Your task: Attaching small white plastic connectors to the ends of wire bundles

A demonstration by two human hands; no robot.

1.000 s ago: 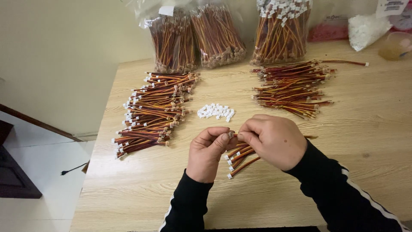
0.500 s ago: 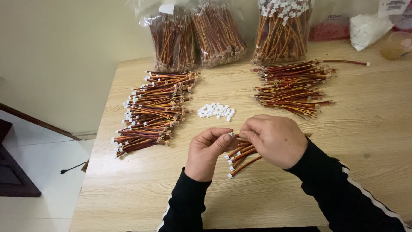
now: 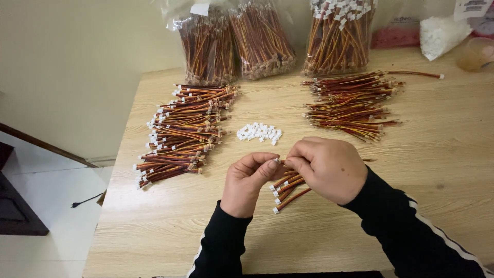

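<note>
My left hand point(image 3: 249, 181) and my right hand point(image 3: 326, 167) meet fingertip to fingertip over a wooden table point(image 3: 216, 231), pinching a small white connector on the end of a short red, orange and yellow wire lead. Several more leads point(image 3: 287, 191) lie under and between my hands. A little heap of loose white connectors point(image 3: 259, 132) sits just beyond my fingers. Both sleeves are black with a white stripe.
A stack of finished leads point(image 3: 182, 131) lies at the left, another spread pile point(image 3: 352, 105) at the right. Clear bags full of leads point(image 3: 236, 44) point(image 3: 337, 36) stand along the back edge. A bag of white parts point(image 3: 440, 33) is at the far right.
Both hands stay in nearly the same place; the fingertips have shifted slightly around the connector. The piles have not moved.
</note>
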